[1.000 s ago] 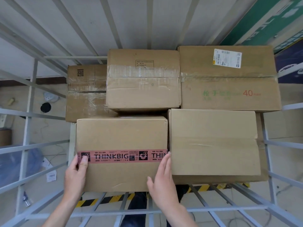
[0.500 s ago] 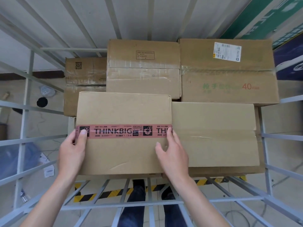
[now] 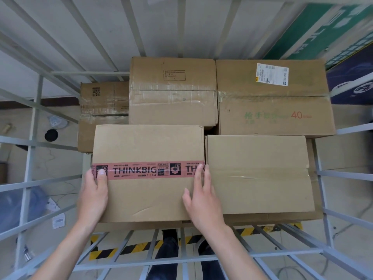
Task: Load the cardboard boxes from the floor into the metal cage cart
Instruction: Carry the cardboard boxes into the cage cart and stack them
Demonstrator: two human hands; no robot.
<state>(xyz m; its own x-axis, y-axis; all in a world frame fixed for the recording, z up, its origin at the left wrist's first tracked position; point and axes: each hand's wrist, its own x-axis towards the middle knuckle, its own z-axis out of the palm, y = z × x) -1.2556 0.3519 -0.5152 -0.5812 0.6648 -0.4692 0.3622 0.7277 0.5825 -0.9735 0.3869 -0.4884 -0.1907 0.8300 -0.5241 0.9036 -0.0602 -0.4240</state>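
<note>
A cardboard box with pink THINKBIG tape (image 3: 149, 146) sits in the front left of the metal cage cart (image 3: 201, 259), on top of a lower box. My left hand (image 3: 92, 197) grips its left edge, thumb on the tape and fingers hidden down the side. My right hand (image 3: 201, 199) lies flat on its top along the right edge, fingers straight, where it meets a plain box (image 3: 258, 178). Behind stand a taped box (image 3: 173, 93), a box with a white label (image 3: 272, 102) and a lower box with a QR code (image 3: 103, 102).
Grey cage bars run on all sides and over the boxes. Black-and-yellow floor tape (image 3: 125, 249) and my legs show through the front bars. Outside the left bars I see a blue bag (image 3: 22, 207), paper scraps and a black round object (image 3: 51, 135) on the floor.
The THINKBIG box has moved up and away from me onto the front stack, now flush beside the plain box. Both hands travelled with it and my right hand has flattened on top.
</note>
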